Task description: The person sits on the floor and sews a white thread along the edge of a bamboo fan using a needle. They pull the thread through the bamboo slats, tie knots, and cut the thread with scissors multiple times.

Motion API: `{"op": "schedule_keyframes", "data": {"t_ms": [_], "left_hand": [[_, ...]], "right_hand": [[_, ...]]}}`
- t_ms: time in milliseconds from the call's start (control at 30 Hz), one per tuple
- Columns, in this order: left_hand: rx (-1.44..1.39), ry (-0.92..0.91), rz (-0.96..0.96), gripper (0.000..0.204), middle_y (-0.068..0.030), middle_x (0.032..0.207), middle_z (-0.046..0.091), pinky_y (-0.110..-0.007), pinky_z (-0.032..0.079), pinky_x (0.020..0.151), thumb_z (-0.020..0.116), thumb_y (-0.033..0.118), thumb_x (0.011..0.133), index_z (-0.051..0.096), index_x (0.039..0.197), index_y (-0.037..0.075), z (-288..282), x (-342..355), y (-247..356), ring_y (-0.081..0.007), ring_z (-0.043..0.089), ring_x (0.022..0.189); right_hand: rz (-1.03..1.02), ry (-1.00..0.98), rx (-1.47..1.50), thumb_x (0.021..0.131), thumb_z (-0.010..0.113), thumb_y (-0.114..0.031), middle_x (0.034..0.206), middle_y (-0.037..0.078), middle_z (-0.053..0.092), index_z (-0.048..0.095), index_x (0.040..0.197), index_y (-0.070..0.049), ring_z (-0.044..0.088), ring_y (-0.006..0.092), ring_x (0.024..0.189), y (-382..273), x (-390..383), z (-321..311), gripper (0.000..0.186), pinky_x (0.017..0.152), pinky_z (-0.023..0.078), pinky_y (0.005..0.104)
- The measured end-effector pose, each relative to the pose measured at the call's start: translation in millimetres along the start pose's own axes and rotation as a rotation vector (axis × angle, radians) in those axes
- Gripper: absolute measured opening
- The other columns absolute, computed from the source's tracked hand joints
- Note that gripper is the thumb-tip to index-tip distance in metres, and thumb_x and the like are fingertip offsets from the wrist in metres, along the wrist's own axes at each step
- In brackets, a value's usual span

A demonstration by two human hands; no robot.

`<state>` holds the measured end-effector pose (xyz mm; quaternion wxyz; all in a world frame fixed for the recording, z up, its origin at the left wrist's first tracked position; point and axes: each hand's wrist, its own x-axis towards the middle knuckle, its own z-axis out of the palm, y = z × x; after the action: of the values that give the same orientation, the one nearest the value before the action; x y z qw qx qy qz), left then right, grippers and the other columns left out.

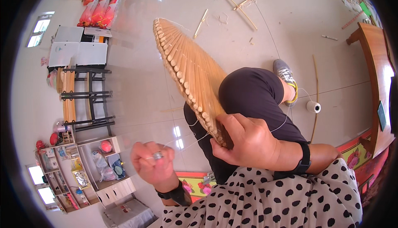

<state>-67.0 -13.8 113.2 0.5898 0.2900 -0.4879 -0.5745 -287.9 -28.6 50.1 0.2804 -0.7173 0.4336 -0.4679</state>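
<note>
A tan mat of thin plant stalks [192,68] stands on edge against my dark-trousered knee. The stalks lie side by side, and their pale cut ends line one edge. My right hand [253,141] is closed on the mat's near end, thumb and fingers on opposite sides. Off to the left, apart from the mat, my left hand [151,161] is closed in a pinch on white thread [186,145] that stretches to the mat's near end. A silvery ring-like band [158,155] circles one of its fingers. Whether it also holds a needle cannot be made out.
On the tiled floor, a white thread spool [314,106] lies beyond my shoe [285,79]. Loose stalks [244,8] are scattered ahead. A wooden table [369,83] stands at the right. Black metal frames [89,95] and a shelf unit [83,170] line the left wall.
</note>
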Motion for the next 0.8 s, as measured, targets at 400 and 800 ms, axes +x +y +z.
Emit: {"op": "schedule_keyframes", "data": {"t_ms": [400,800], "left_hand": [[0.000,-0.037,0.087,0.024,-0.0069,0.074,0.053,-0.031,0.040,0.049,0.045,0.026,0.104,0.046,0.090,0.006,-13.8,10.7,-1.6,-0.0113,0.039,0.041],[-0.098,0.119,0.041,0.014,-0.0089,0.079,0.060,-0.035,0.048,0.061,0.045,0.013,0.102,0.053,0.102,0.002,-22.9,26.8,-10.6,-0.0182,0.055,0.056]], "right_hand": [[0.033,0.000,0.011,0.072,0.081,-0.019,0.077,0.011,0.059,0.059,0.103,0.003,0.063,0.0225,0.056,-5.4,2.6,-8.0,0.044,0.050,0.053,0.0310],[-0.062,0.104,-0.191,0.074,0.075,-0.006,0.069,0.009,0.058,0.060,0.089,0.000,0.059,0.0219,0.052,-16.5,10.5,0.0,0.022,0.046,0.048,0.0309]]}}
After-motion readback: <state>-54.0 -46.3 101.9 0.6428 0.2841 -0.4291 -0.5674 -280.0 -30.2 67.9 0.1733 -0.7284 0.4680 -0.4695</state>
